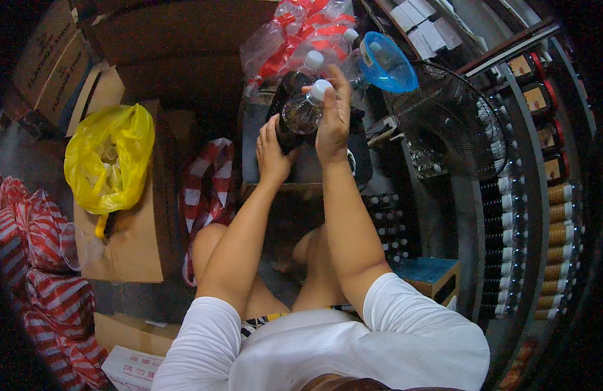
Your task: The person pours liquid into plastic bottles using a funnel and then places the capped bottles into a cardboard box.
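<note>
A clear plastic bottle (301, 117) with dark liquid and a white screw cap (321, 90) stands tilted before me. My left hand (273, 151) is wrapped around its lower body. At the neck, the fingers of my right hand (335, 119) touch the white cap from the right side. Behind it is a second dark bottle (288, 88), also with a white cap (314, 59). A dark-topped box or stand (255, 163) lies beneath the bottles. The cap hides my right fingertips in part.
A yellow plastic bag (135, 161) of caps sits on a cardboard box (125, 254) at left. Red-striped bags (52, 293) line the left side. A blue plastic basket (389, 63) and a fan (448, 117) are at right, beside shelves of bottles and jars (558, 244). Clear-red plastic packaging (301, 29) lies ahead.
</note>
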A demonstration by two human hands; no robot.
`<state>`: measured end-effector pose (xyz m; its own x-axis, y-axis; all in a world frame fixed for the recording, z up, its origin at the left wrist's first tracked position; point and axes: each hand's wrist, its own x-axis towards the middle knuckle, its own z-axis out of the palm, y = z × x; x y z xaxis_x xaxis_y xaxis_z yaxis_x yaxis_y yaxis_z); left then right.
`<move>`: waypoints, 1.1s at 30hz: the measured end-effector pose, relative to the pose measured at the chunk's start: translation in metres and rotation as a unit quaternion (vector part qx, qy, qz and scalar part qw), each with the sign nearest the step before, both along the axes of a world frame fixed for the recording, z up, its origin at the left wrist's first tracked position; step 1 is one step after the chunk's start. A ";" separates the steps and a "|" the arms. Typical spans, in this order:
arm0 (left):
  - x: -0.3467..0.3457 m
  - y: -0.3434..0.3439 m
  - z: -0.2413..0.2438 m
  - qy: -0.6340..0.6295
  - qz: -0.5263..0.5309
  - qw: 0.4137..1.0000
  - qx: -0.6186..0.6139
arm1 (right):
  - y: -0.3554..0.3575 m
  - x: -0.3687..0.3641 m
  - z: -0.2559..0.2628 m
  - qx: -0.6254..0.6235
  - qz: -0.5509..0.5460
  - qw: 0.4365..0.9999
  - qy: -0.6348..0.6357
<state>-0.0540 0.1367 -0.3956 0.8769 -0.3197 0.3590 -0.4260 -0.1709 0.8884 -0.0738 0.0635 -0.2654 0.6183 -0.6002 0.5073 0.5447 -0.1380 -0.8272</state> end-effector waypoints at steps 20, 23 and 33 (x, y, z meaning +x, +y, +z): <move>-0.008 -0.006 0.002 0.007 -0.009 1.000 0.017 | -0.010 0.007 -0.016 -0.163 -0.227 0.954 0.107; -0.004 -0.005 0.001 0.010 -0.003 1.000 0.020 | -0.001 0.003 -0.011 -0.087 -0.126 0.985 0.081; -0.005 -0.006 0.000 -0.002 -0.014 1.000 0.015 | -0.013 -0.001 -0.009 -0.115 -0.146 0.978 0.093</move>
<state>-0.0593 0.1311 -0.3954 0.8667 -0.3537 0.3518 -0.4336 -0.1853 0.8819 -0.0747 0.0510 -0.2746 0.5322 -0.6485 0.5442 0.2971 -0.4589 -0.8373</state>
